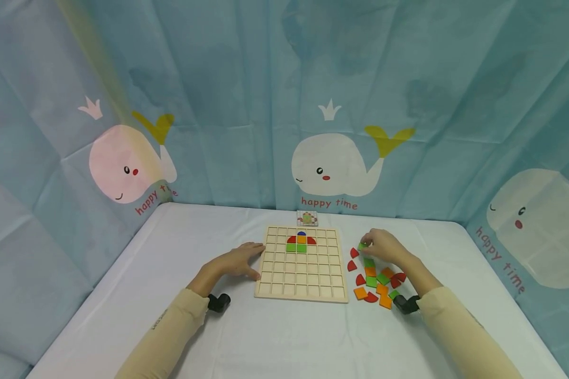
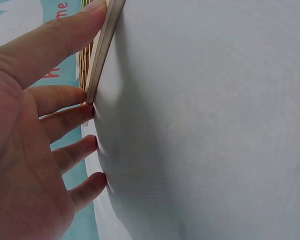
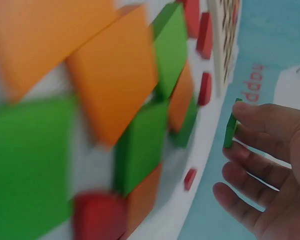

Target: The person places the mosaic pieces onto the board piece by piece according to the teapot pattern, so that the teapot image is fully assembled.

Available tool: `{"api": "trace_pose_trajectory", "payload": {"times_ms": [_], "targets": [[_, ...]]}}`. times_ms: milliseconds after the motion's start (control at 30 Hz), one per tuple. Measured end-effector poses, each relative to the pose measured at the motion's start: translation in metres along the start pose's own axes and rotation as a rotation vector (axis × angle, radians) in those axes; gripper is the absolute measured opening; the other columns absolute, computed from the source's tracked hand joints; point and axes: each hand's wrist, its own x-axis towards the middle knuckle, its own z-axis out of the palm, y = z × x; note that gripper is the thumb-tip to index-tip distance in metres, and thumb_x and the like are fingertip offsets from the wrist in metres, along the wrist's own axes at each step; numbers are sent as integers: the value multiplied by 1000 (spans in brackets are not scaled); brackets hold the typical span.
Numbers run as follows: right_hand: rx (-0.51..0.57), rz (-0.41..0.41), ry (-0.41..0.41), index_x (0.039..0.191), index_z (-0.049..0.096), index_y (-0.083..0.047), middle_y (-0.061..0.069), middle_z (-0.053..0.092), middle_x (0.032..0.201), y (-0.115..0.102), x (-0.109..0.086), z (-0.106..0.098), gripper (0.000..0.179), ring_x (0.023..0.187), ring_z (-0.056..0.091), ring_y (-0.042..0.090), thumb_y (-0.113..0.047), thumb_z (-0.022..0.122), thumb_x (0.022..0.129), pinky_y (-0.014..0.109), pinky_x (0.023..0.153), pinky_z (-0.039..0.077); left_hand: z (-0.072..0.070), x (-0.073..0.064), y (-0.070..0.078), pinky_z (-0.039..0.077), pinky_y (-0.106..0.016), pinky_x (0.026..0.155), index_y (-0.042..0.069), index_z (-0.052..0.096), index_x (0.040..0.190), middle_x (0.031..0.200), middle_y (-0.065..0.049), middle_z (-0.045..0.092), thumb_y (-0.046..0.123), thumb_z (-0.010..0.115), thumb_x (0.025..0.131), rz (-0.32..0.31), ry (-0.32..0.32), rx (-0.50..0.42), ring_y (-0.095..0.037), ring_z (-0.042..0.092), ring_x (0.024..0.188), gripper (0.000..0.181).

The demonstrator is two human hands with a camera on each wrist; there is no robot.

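A pale wooden grid board (image 1: 284,273) lies flat on the table. Near its top sit a blue rounded piece (image 1: 301,233), an orange square (image 1: 302,239) flanked by red quarter-circles (image 1: 311,240), and two green squares (image 1: 291,247) below. My left hand (image 1: 239,260) touches the board's left edge, thumb and fingers spread and fairly straight, as the left wrist view also shows. Right of the board, my right hand (image 1: 384,246) pinches a green square tile (image 3: 231,127) between thumb and fingertips, raised off the table in the right wrist view.
Loose orange squares (image 1: 360,293), green squares (image 1: 371,281) and red quarter-circles (image 1: 352,266) are scattered right of the board, beneath my right forearm. A small patterned card (image 1: 307,218) lies behind the board. A blue whale-print curtain (image 1: 246,105) hangs behind the white table (image 1: 265,342).
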Motion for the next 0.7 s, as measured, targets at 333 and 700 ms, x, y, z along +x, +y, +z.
{"api": "trace_pose_trajectory", "payload": {"times_ms": [333,700], "targets": [[0,-110,0,107,73,-1,9,67,95,-36,18,5,28,84,60,20,-19,72,86,40,81,55,1,1,-2,20,-54,121,7,35,151,160,-12,30,28,81,79,1,4,-2,-34,19,150,88],[-15,-184,-14,108,73,-4,8,66,98,-67,33,15,26,91,62,22,-19,73,87,40,85,55,2,0,-1,20,-53,122,5,36,150,159,-13,31,28,81,79,16,14,2,-35,20,150,88]]}}
